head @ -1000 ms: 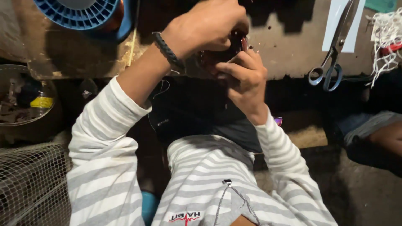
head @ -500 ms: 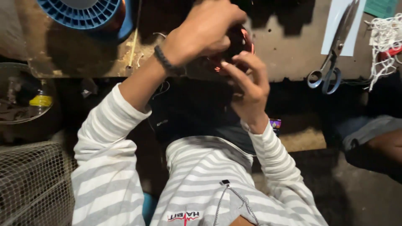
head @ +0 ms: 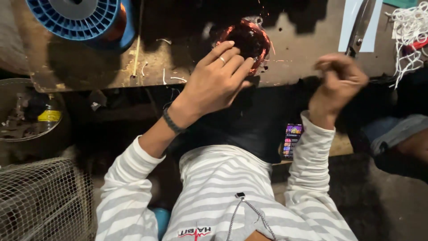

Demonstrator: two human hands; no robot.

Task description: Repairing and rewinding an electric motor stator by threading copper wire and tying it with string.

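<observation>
two hands are in my view over the edge of a worn wooden bench (head: 89, 67). my left hand (head: 214, 82) lies flat on a round coil of copper wire (head: 249, 38), fingers spread and a little curled, the fingertips (head: 243, 67) pressing on the coil's near rim; it grips nothing, it only rests on top. i can see a ring on one finger and a dark band on the wrist. the coil sits on the bench near its front edge, about the middle of the picture. my right hand (head: 339, 80) is off to the right of the coil, well apart from it, curled into a loose fist at the bench edge; it is blurred, and i cannot tell whether anything is pinched inside it. just beyond that hand lie scissors (head: 359, 27) on a pale strip of paper (head: 356, 22). a blue spool (head: 76, 18) wound with copper wire stands at the far left of the bench. a tangle of white cord (head: 412, 33) lies at the far right. a lit phone (head: 292, 140) rests by my right sleeve.
</observation>
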